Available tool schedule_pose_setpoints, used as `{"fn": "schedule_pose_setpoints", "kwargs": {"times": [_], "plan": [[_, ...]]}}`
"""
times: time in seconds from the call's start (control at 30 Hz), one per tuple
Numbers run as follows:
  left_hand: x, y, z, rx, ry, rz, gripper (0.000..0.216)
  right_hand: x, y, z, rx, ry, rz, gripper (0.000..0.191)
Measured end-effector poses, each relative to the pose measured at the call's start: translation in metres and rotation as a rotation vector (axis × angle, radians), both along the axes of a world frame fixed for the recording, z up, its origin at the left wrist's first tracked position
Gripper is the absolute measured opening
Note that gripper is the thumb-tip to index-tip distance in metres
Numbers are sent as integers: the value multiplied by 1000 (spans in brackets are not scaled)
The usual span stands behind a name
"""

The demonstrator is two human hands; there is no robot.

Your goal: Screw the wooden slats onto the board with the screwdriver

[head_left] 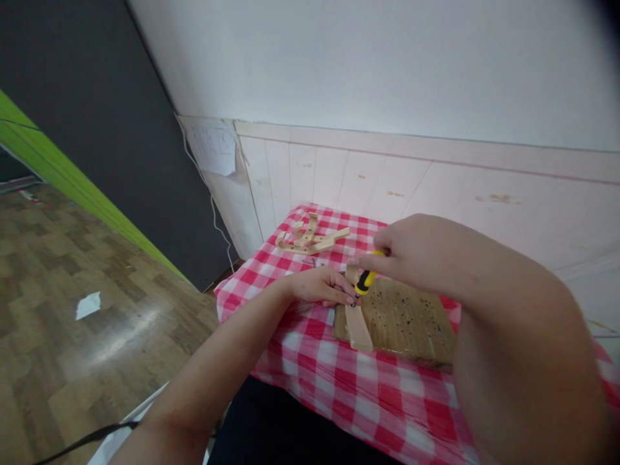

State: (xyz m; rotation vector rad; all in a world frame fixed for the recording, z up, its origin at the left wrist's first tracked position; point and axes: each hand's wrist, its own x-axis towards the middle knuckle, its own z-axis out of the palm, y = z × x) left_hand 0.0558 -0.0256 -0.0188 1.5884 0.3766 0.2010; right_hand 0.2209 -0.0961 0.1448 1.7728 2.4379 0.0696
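My right hand [394, 248] is closed around a yellow and black screwdriver [365, 281]. Its shaft slants down to a dark spot, perhaps a screw head, on a pale wooden hook [358, 328]. That piece lies along the left side of a brown wooden board [407, 320] marked with many small holes. From the left, my left hand [325, 286] grips the wooden piece with bent fingers, close to the screwdriver's tip. Those fingers cover part of the wood, and whether they also pinch a screw is hidden.
Several more pale wooden hooks [312, 242] lie in a pile toward the back left of the red-and-white checked tablecloth [300, 345]. Some small thin items, perhaps screws [310, 261], rest in front of them. A white panelled wall [329, 171] stands behind the table.
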Motion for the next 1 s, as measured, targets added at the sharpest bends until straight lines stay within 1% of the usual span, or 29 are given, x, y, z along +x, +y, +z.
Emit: {"fn": "schedule_pose_setpoints", "kwargs": {"times": [0.07, 0.1, 0.17, 0.23, 0.3, 0.37, 0.43, 0.47, 0.57, 0.6, 0.67, 0.77, 0.9, 0.97, 1.0], "plan": [[1, 0, -1, -14, -5, 5, 31, -3, 3, 1, 22, -94, -145, 54], [1, 0, -1, -12, -8, 5, 30, -4, 5, 2, 12, -102, -168, 53], [1, -1, 0, -6, -15, 5, 28, -3, 6, 1, -29, -57, -106, 43], [0, -2, 3, -10, -12, 16, 26, 4, 6, -1, -45, 38, 18, 34], [0, -4, 5, -24, 2, 26, 25, 12, 3, -3, -46, 140, 142, 31], [0, -5, 6, -25, 17, 33, 26, 18, -1, -5, -51, 195, 219, 31], [0, -5, 5, -6, 18, 36, 27, 20, -4, -5, -36, 177, 223, 34], [0, -4, 5, 3, 17, 29, 27, 18, -5, -5, -17, 141, 186, 37], [0, -3, 4, 6, 8, 17, 28, 9, -4, -5, 70, 23, 13, 50], [0, -3, 4, 2, 11, 18, 29, 6, -3, -5, 87, 18, -11, 52], [0, -4, 5, -3, 22, 26, 30, 2, -1, -5, 80, 75, 32, 45], [0, -3, 4, 12, 25, 17, 31, 3, 0, -5, 9, 198, 145, 31], [0, -3, 4, 35, 10, -7, 32, 11, -4, -4, -67, 272, 249, 26], [0, -3, 4, 36, 26, -1, 33, 12, -5, -3, -78, 246, 251, 27], [0, -3, 5, 31, 34, 5, 32, 11, -5, -3, -54, 214, 213, 28]]}}
